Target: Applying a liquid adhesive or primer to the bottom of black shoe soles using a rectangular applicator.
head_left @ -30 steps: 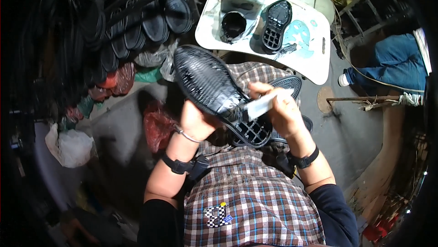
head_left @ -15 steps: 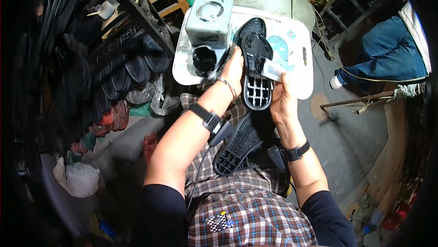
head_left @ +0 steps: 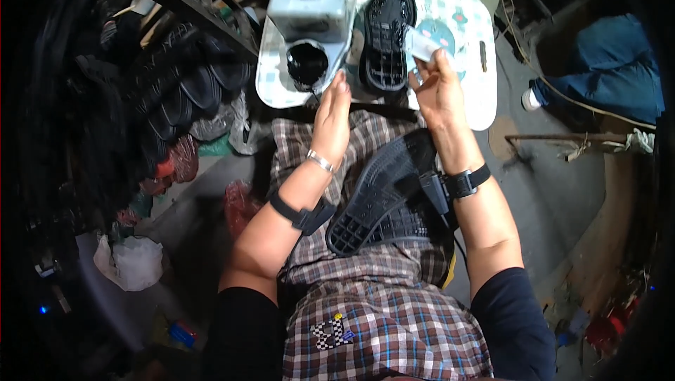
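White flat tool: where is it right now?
In the head view, right of centre near the top, the white flat tool is in the right hand's fingertips, over the small white table, just right of the black sole.

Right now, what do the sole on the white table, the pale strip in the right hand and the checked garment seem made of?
Sole: probably black rubber, glossy, with a moulded grid; the shine may be a coating. Pale strip: perhaps plastic, given its smooth, straight-edged look. Checked garment: matt cloth, by its folds.
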A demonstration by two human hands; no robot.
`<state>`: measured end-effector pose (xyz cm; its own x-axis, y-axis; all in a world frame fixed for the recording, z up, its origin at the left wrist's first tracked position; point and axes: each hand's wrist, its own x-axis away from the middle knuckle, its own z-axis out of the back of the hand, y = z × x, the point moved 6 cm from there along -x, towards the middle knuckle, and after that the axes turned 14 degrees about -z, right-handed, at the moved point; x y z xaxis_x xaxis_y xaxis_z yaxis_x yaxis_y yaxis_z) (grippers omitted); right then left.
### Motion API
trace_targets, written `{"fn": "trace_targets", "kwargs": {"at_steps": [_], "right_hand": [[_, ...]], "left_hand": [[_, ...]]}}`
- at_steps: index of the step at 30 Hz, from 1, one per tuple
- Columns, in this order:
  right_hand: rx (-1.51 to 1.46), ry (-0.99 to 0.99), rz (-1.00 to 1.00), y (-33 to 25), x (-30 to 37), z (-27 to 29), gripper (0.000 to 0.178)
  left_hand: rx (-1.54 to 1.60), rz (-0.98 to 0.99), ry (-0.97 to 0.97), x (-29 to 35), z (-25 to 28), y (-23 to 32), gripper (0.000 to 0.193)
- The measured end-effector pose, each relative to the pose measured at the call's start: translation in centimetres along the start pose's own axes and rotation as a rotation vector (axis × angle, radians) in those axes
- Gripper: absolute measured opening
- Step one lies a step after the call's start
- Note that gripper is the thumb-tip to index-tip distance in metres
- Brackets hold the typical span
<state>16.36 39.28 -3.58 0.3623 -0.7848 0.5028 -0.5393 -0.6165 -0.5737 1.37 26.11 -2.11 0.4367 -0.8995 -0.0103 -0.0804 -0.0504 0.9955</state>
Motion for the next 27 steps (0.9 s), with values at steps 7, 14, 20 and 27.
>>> {"fn": "trace_targets", "kwargs": {"at_steps": [7,14,20,27], "right_hand": [[-0.011,0.024,0.108,-1.4,6.1,3.9,0.040],[0.093,-0.052,0.140,2.1,10.4,4.2,0.045],[0.249,-0.093,0.195,0.7,11.8,1.9,0.034],[0.371,-0.114,0.204,1.2,10.8,-0.8,0.035]], "left_hand": [[-0.257,0.104,-0.327,14.5,3.4,-3.4,0.064],[-0.302,0.221,-0.453,15.8,3.6,-3.1,0.060],[0.223,0.199,-0.435,15.0,4.2,0.2,0.057],[0.710,0.211,0.142,18.9,11.7,2.3,0.056]]}}
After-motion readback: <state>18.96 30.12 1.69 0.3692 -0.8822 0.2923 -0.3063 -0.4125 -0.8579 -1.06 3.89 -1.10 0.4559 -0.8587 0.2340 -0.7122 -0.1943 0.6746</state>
